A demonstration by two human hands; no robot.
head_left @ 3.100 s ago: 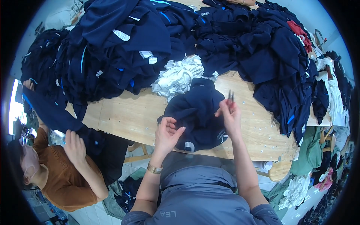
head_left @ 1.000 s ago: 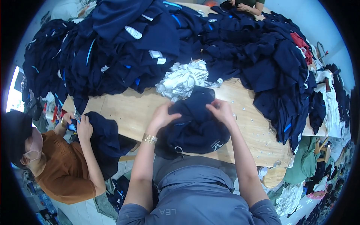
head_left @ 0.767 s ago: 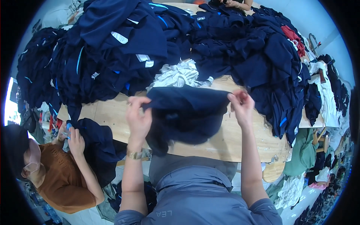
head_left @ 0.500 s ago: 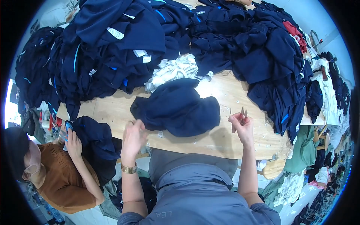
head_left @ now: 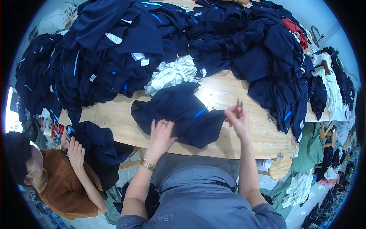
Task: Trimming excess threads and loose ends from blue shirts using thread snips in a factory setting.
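A dark navy garment (head_left: pixel 183 118) lies on the wooden table in front of me, with a bright blue strip showing on its right part. My left hand (head_left: pixel 161 136), with a ring and a gold wrist band, rests on the cloth's near edge, its fingers apart. In my right hand (head_left: pixel 238 121) is a small pair of thread snips (head_left: pixel 239 103), blades pointing away from me. The fingertips of that hand meet the garment's right corner, which is drawn out toward them; how firmly they pinch it is hidden.
Behind the garment sits a heap of white strips (head_left: pixel 173 74). Large piles of navy garments (head_left: pixel 118 53) line the table's (head_left: pixel 259 147) far side, with a red cloth (head_left: pixel 294 32) at the right. At left, a co-worker (head_left: pixel 68 179) handles another navy piece.
My left hand has moved right onto the garment. The right hand has come left to its corner, still with the snips. The cloth has spread out, and a blue strip now shows.
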